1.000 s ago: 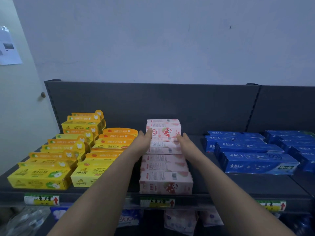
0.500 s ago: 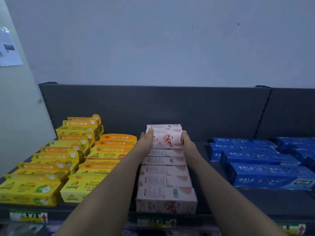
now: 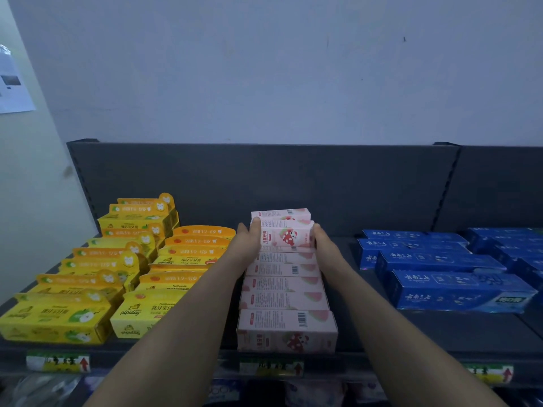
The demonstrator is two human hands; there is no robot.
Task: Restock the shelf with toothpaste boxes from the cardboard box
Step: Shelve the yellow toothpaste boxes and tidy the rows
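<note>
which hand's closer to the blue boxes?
Right. The right hand holds the right end of the pink box, left of the blue boxes; the left hand holds its left end, farther off.

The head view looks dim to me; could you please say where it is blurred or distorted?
Head view: dim, bluish light; the pink box is fairly sharp, the price labels below are smeared, and the back panel leans outward at its ends, a wide-angle effect.

Dark grey shelf (image 3: 440,327), centre: smooth, matt painted metal. Pink toothpaste boxes (image 3: 286,321), centre, and yellow boxes (image 3: 55,318), lower left: printed card, slight sheen; long blue boxes (image 3: 458,292), right: glossier card. White sheet (image 3: 13,83), upper left: paper.
</note>
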